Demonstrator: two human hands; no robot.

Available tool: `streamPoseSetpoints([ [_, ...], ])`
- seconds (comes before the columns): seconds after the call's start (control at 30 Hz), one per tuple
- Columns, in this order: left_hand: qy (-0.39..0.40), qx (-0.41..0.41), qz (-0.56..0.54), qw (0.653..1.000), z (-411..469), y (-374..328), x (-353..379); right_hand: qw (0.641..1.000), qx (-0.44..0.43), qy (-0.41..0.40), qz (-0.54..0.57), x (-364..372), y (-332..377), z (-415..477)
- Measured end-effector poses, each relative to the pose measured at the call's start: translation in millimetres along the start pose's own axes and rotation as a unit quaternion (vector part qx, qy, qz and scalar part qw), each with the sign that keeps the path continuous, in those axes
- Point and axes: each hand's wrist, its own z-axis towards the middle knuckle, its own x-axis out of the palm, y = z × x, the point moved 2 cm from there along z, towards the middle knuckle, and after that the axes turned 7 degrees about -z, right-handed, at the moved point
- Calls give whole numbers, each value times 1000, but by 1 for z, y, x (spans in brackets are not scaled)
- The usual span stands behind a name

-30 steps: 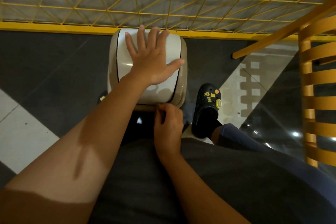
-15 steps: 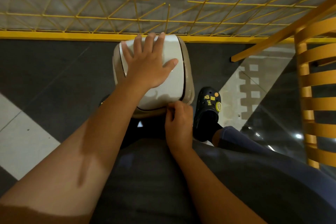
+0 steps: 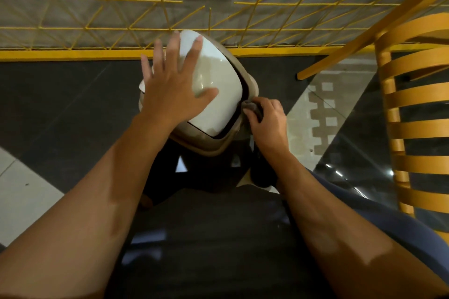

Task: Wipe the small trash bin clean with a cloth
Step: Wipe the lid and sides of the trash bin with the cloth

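Standing on the floor (image 3: pixel 60 109) at the wall, the light, smooth bin (image 3: pixel 216 80) tips easily, so the left hand (image 3: pixel 173 90) lies splayed flat on its lid while the right hand (image 3: pixel 266 120) pinches the soft cloth (image 3: pixel 251 106) against the rim at 3 o'clock.

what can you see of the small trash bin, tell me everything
The small trash bin looks like smooth plastic: a glossy off-white lid set in a beige rim, with a dark gap along the lid's right edge. It stands on the dark floor by the yellow-grid wall, turned at an angle to it. The left hand lies spread flat on the lid; the right hand presses a grey cloth against the rim's right corner. Its lower body is hidden.
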Motion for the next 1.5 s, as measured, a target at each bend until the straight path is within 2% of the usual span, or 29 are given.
streamPoseSetpoints([
  [0.1,27,27,12,999,0,1,4,1000,-1,12,-6,5,0,-9],
  [0.23,32,17,8,999,2,2,7,997,-76,5,-17,15,4,-40],
  [0.37,34,14,3,999,2,3,7,994,-106,8,-30,16,5,-44],
  [0.6,33,8,-6,999,2,2,7,999,-14,-9,-27,6,2,0],
  [0.73,27,0,-10,1000,4,3,9,997,-74,4,-32,18,3,-42],
  [0.8,29,-4,-15,999,4,3,9,996,-76,32,-18,22,4,-56],
  [0.9,34,-6,-25,999,4,3,8,996,-85,21,-31,19,4,-48],
  [1.07,36,-31,-46,998,5,-1,7,1000,3,-8,-10,8,4,-4],
  [1.33,25,-90,-54,994,2,6,2,1000,-2,17,19,-2,9,55],
  [1.5,13,-93,-106,990,1,5,6,999,-23,33,-11,-4,3,33],
])
